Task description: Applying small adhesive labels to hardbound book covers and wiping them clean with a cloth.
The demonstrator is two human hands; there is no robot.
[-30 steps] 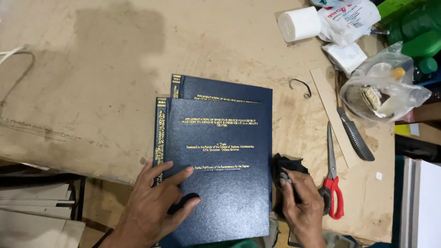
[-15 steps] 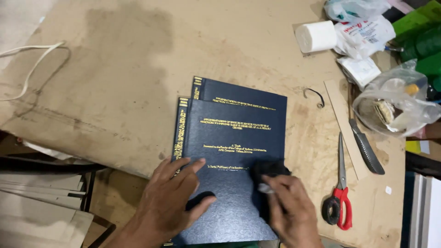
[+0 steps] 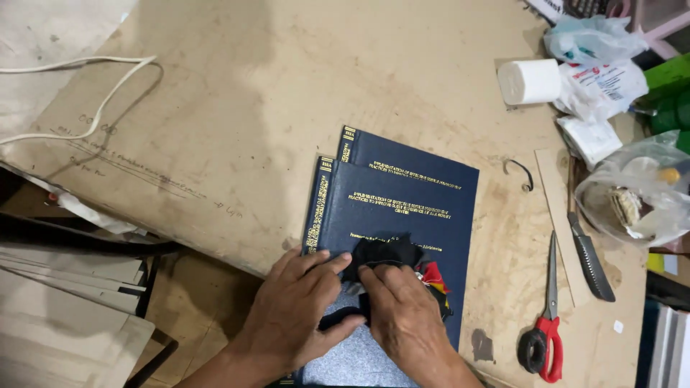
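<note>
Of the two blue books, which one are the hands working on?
The top book, nearer the person; both hands, left and right, press a black cloth on it. The lower book lies untouched.

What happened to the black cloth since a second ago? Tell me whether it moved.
Yes. The black cloth moved left, off the table beside the scissors and onto the top book, under the right hand.
</note>
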